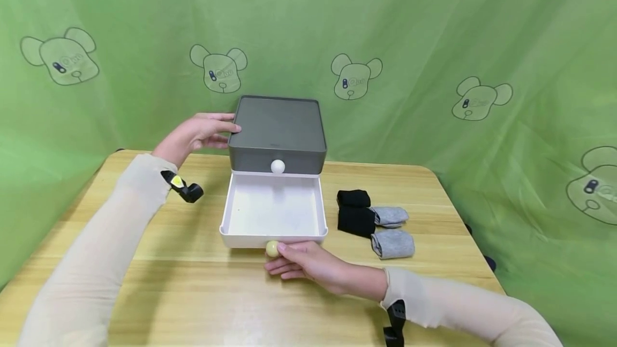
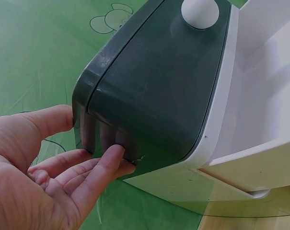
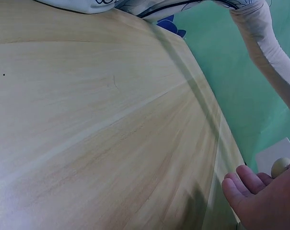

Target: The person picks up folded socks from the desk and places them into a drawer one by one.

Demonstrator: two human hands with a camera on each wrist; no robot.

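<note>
A two-tier drawer box stands at the back of the table, with a dark grey upper drawer (image 1: 250, 160) closed behind its white knob (image 1: 277, 166). Below it the white lower drawer (image 1: 270, 208) is pulled out toward the person, and its inside shows bare. My left hand (image 1: 204, 128) steadies the box's left side, thumb at the top edge and extended fingers along the side wall (image 2: 121, 139). At the drawer's front, my right hand (image 1: 308, 264) pinches the yellowish round knob (image 1: 272, 249) by thumb and fingers.
Right of the drawer lie two folded black cloth pieces (image 1: 355, 220) and two folded grey ones (image 1: 392, 244), close together on the wooden table (image 1: 207, 288). A green curtain (image 1: 289, 15) with bear-head drawings hangs right behind the box.
</note>
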